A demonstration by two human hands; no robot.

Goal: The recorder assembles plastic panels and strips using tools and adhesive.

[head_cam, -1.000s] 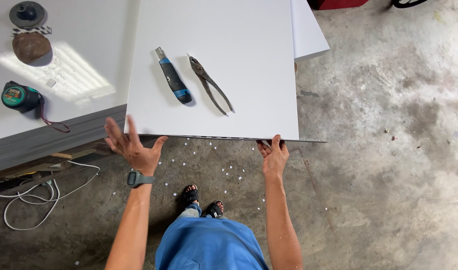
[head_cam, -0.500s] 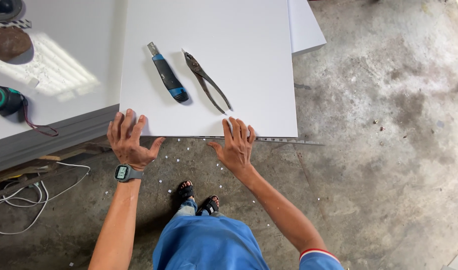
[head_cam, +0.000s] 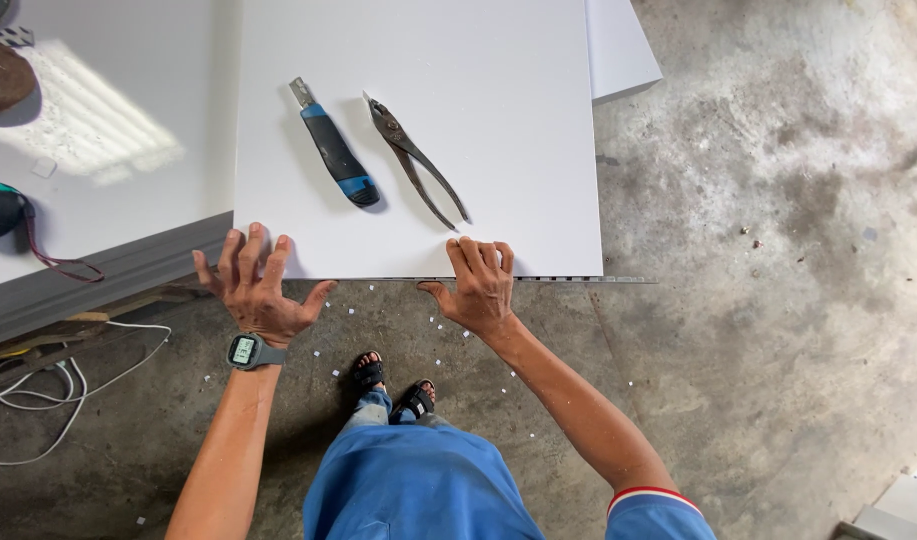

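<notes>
Your left hand is spread wide, fingers fanned, with the fingertips laid on the near edge of the white panel close to its near-left corner; the palm hangs off the edge over the concrete floor. It grips nothing. A wristwatch sits on that wrist.

Your right hand is flatter and narrower, fingers close together and pressed down on the same near edge, thumb stretched out toward 9 o'clock along the rim. It holds nothing either, only the board under it.

The panel lies flat in front of you, its near edge running from 9 to 3 o'clock between both hands. On it, at about 12 o'clock from your right hand, just beyond the fingertips, rest the pliers, handles pointing toward you. Beside them, toward 10 o'clock from that hand, lies a blue and black utility knife, apart from the pliers and well clear of your left hand.
</notes>
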